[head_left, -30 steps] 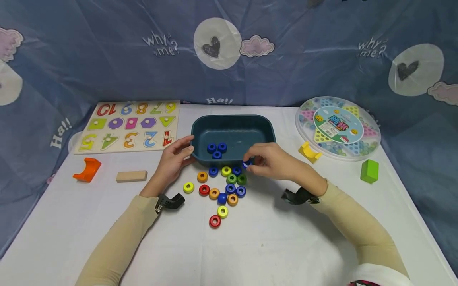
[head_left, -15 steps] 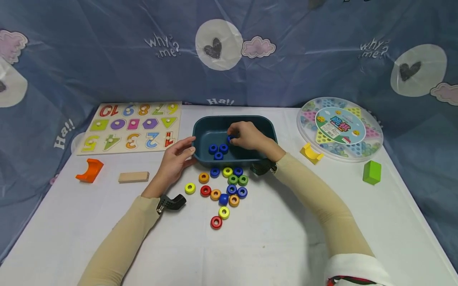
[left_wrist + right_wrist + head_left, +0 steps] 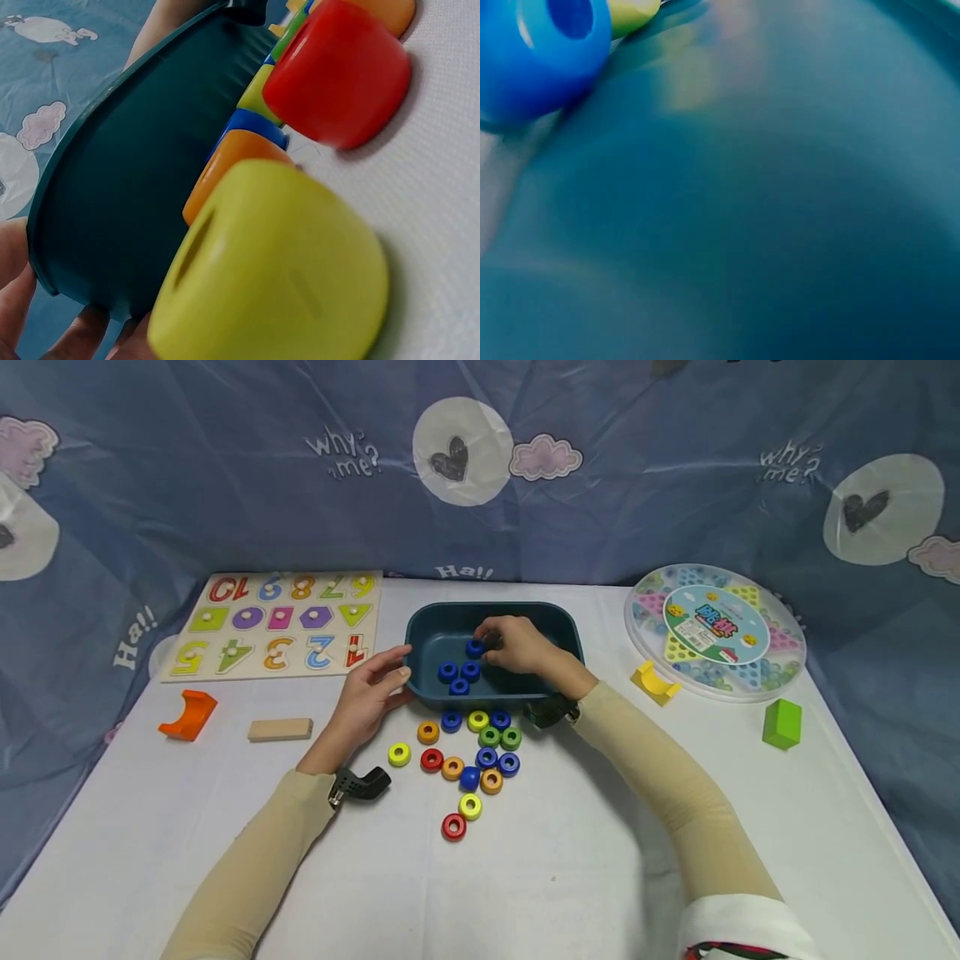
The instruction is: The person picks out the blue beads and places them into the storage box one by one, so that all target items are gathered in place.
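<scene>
A dark teal tray (image 3: 525,693) sits in the middle of the table. My left hand (image 3: 367,693) rests against its left end, fingers fairly straight; in the left wrist view, fingertips (image 3: 82,330) touch its outer wall. My right hand (image 3: 517,647) reaches inside, thumb and forefinger apart beside a blue bead (image 3: 475,648). Several other blue beads (image 3: 459,686) lie together in the tray near that one. In front of the tray are loose ring-shaped beads, among them a yellow bead (image 3: 399,754), a red bead (image 3: 453,827) and a green bead (image 3: 511,738).
A number puzzle board (image 3: 273,627) lies back left, with an orange arch block (image 3: 189,716) and a wooden block (image 3: 281,730) before it. At right are a round game box (image 3: 716,631), a yellow arch block (image 3: 655,682) and a green block (image 3: 782,724).
My right hand has carried a blue bead from the tray's front edge into the tray, where its fingers have parted beside the bead. My left hand has stayed at the tray's end.
</scene>
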`<state>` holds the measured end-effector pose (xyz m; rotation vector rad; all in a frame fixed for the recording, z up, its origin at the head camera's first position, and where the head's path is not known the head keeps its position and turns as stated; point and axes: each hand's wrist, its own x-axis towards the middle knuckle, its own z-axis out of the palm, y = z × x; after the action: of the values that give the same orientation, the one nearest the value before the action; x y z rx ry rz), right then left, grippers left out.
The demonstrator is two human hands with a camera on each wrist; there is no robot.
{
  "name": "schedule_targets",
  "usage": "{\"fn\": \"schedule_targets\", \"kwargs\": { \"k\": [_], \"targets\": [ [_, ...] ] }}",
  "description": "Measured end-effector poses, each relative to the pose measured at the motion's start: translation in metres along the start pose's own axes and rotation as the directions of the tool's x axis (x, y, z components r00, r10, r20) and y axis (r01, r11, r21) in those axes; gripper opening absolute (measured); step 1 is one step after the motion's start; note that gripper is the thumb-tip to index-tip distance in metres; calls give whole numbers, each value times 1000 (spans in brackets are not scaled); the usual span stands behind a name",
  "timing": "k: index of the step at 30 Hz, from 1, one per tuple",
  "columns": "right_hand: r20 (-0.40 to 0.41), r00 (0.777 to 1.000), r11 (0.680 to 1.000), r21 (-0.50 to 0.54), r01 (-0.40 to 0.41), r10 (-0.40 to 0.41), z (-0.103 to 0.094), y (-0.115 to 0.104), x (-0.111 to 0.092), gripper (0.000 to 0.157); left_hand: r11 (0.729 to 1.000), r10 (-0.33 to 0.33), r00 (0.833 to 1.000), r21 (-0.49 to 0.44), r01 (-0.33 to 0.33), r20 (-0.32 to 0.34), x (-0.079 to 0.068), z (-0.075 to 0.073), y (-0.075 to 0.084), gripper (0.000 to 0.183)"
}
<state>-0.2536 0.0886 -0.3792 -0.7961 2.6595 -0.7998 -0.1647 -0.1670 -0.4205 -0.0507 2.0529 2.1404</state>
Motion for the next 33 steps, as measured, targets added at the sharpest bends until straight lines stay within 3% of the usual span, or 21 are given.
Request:
{"fn": "schedule_targets", "kwargs": {
  "k": [3, 6, 10, 14, 16, 22, 28, 33],
  "targets": [
    [-39, 998, 999, 6, 52, -52, -4, -1, -7, 34, 1000, 1, 1000, 5, -1, -1, 0, 0, 1, 45],
    [-126, 983, 990, 21, 140, -136, -9, -8, -21, 31, 1000, 5, 1000, 9, -5, -1, 0, 1, 2, 45],
    [-237, 930, 954, 40, 297, -280, -14, -22, -52, 22, 1000, 1, 1000, 14, -1, -2, 0, 1, 3, 45],
    [-231, 878, 903, -1, 430, -419, -8, -29, -85, 14, 1000, 0, 1000, 16, 0, -6, 0, 1, 3, 45],
    [-182, 883, 899, -24, 437, -433, -3, -28, -99, 14, 1000, 4, 1000, 14, -4, -5, 0, 1, 3, 45],
    [-18, 936, 927, -144, 346, -352, 16, -22, -123, 25, 1000, 5, 1000, 8, -5, -9, -1, 1, 3, 45],
    [-10, 949, 917, -262, 301, -314, 36, -12, -131, 36, 1000, 3, 1000, -11, -3, -2, -3, 2, 2, 45],
    [-50, 943, 917, -256, 306, -328, 44, -6, -129, 31, 1000, 10, 1000, 4, -10, 1, -2, 1, 1, 46]
  ]
}}
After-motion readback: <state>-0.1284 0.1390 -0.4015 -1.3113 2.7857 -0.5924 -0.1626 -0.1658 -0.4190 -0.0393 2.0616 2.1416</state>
